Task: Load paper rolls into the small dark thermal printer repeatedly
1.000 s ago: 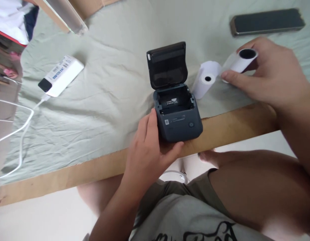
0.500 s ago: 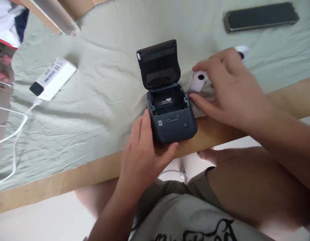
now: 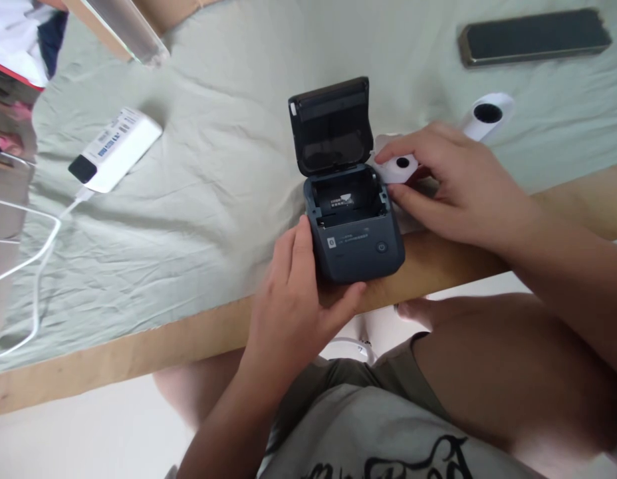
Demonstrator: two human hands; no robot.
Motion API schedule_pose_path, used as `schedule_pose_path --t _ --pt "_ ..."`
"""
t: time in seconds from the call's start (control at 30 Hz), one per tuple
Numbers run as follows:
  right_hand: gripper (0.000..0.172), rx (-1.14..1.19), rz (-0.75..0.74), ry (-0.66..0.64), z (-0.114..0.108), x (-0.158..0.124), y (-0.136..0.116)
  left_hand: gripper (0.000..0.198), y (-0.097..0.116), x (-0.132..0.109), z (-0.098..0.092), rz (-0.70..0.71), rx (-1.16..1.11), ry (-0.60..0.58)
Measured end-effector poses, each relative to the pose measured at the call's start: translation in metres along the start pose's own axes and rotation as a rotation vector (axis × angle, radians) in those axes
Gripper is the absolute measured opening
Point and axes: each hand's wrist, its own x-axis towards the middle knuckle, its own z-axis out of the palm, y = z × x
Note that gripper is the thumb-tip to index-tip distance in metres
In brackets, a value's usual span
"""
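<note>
Dark blue-grey, the printer [image 3: 356, 249] sits at the near edge of the cloth [image 3: 229, 166], its front over the wooden rim [image 3: 179, 322], probably so that both hands reach it easily. Its lid [image 3: 333, 126] stands raised at 12 o'clock, which leaves the bay [image 3: 346, 196] exposed; no roll shows inside.

The left hand [image 3: 288, 299], half open, holds the printer from between 7 and 8 o'clock: fingers along its side, thumb at the front lower edge. This looks like a steadying hold.

The right hand [image 3: 453, 186] is partly closed, thumb and forefinger grasping the small roll [image 3: 393, 174] just beside the printer, between 1 and 2 o'clock. The roll's cored end faces up; whether its other end touches the cloth I cannot tell. Gripping it by the sides seems to suit so slim a thing.

Farther out at 2 o'clock lies the wide roll [image 3: 481, 116], touched by neither hand, perhaps set aside to give room. A white device [image 3: 116, 150] lies well apart, between 9 and 10 o'clock
</note>
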Motion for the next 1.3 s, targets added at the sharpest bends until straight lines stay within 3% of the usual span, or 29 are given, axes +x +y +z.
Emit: schedule_pose_path --t 0.1,0.27,0.47,0.53,0.7,0.83,0.97,1.17,1.23,1.3 --pt "0.047 0.069 -0.037 0.023 0.006 0.0 0.014 0.087 0.0 0.001 0.0 -0.01 0.004 -0.007" --pt "0.041 0.059 -0.231 0.067 0.012 0.0 0.034 0.089 -0.001 0.0 0.001 0.003 0.009 0.006" --pt "0.052 0.105 -0.231 0.02 0.008 -0.001 0.032 0.089 -0.002 0.0 0.001 0.031 0.034 0.02" --pt "0.046 0.056 -0.264 0.016 0.008 -0.002 0.032 0.09 -0.002 0.0 0.001 0.032 0.045 0.029" --pt "0.053 0.06 -0.209 0.042 0.009 -0.003 0.036 0.09 -0.002 0.001 0.004 0.049 0.034 0.031" --pt "0.044 0.016 -0.233 0.049 0.01 -0.001 0.039 0.09 -0.003 0.001 0.003 0.037 0.028 0.024" --pt "0.06 0.2 -0.132 0.061 0.013 -0.001 0.038 0.089 -0.002 0.001 0.001 0.025 0.026 0.009" --pt "0.057 0.08 -0.229 0.008 0.012 0.002 0.039 0.088 -0.001 0.001 0.001 -0.004 -0.012 -0.006" --pt "0.058 0.12 -0.176 0.041 0.012 0.004 0.035 0.088 -0.001 0.001 0.001 -0.013 -0.027 -0.015" --pt "0.061 0.359 -0.01 0.107 0.01 0.006 0.026 0.088 -0.002 0.001 0.001 -0.015 -0.028 -0.02"
